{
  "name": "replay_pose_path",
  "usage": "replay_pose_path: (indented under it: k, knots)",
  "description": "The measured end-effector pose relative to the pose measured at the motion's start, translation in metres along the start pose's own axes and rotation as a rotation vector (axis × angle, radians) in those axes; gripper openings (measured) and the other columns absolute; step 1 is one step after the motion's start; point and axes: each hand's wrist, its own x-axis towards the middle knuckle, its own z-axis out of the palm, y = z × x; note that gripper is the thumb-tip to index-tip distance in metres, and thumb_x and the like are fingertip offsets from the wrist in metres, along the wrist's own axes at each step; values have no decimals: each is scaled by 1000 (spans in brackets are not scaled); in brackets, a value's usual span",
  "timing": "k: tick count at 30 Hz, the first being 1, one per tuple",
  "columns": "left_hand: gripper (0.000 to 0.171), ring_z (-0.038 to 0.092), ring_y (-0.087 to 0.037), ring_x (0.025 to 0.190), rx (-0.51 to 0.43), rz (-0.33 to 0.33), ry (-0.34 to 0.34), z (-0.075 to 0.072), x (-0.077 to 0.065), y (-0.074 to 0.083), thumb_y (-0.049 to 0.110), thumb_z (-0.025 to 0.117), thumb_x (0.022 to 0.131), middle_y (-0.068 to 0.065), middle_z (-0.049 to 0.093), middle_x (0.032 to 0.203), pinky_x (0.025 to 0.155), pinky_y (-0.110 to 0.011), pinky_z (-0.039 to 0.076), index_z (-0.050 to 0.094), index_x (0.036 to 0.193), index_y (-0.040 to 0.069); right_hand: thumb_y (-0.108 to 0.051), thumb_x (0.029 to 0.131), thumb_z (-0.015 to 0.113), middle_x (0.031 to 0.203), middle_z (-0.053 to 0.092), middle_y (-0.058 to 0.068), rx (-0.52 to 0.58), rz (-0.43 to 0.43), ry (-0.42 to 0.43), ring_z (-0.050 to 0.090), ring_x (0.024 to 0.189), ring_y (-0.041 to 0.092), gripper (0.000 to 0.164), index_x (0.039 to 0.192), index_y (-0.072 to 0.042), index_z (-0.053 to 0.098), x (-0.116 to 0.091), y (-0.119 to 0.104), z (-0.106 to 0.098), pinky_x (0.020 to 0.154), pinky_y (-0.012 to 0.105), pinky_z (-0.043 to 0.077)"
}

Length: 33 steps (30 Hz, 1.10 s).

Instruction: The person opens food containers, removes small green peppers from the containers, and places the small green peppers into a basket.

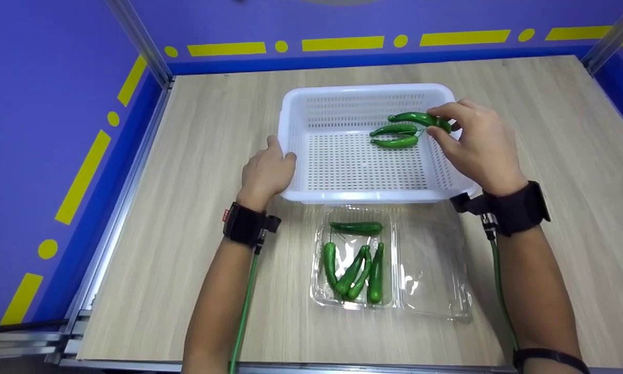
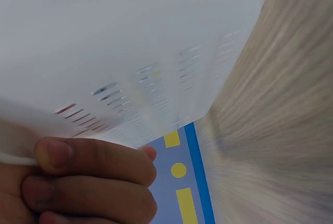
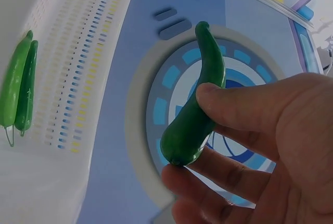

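My right hand (image 1: 480, 140) pinches a green chili pepper (image 1: 411, 118) between thumb and fingers, above the right side of a white plastic basket (image 1: 366, 196). In the right wrist view the held pepper (image 3: 188, 130) is plump at one end and narrow at the other. Two more green peppers (image 1: 394, 142) lie on the basket's slotted floor, towards its right end. My left hand (image 1: 267, 171) grips the basket's left rim; the left wrist view shows its curled fingers (image 2: 99, 164) against the white wall.
In front of the basket lies an opened clear plastic clamshell box (image 1: 316, 291). Several green peppers (image 1: 376, 272) are in its left half, and its transparent lid (image 1: 436, 280) is folded out to the right. Blue walls with yellow marks (image 1: 342, 43) border the wooden tabletop (image 1: 212, 119).
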Motion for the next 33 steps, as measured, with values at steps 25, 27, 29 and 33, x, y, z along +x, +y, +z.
replay_pose_path:
  k: [25, 27, 29, 33]
  knots:
    - [59, 68, -33, 88, 3, 5, -10, 2, 1, 1, 41, 40, 103, -23, 69, 107, 75, -50, 53, 38, 146, 0, -17, 96, 70, 111, 72, 15, 59, -17, -68, 66, 93, 32, 29, 123, -8, 73, 6, -3, 5, 75, 40, 43]
    - [60, 68, -33, 90, 10, 5, -11, 1, 1, 1, 41, 41, 103, -23, 69, 108, 77, -51, 52, 38, 146, 0, -18, 96, 70, 110, 72, 15, 64, -12, -77, 66, 94, 33, 29, 123, -8, 73, 8, -3, 6, 76, 41, 44]
    - [60, 68, -34, 91, 15, 6, -9, 0, 1, 1, 42, 41, 103, -23, 69, 109, 78, -51, 52, 37, 146, 0, -19, 97, 70, 109, 72, 14, 72, -4, -86, 67, 93, 33, 30, 124, -8, 72, 10, -1, 7, 75, 40, 43]
    - [60, 68, -33, 89, 14, 14, -3, -1, 0, 0, 40, 41, 103, -23, 69, 107, 76, -51, 53, 38, 145, -1, -21, 97, 69, 110, 71, 15, 57, 7, -110, 66, 92, 34, 31, 125, -8, 72, 15, 1, 8, 74, 41, 44]
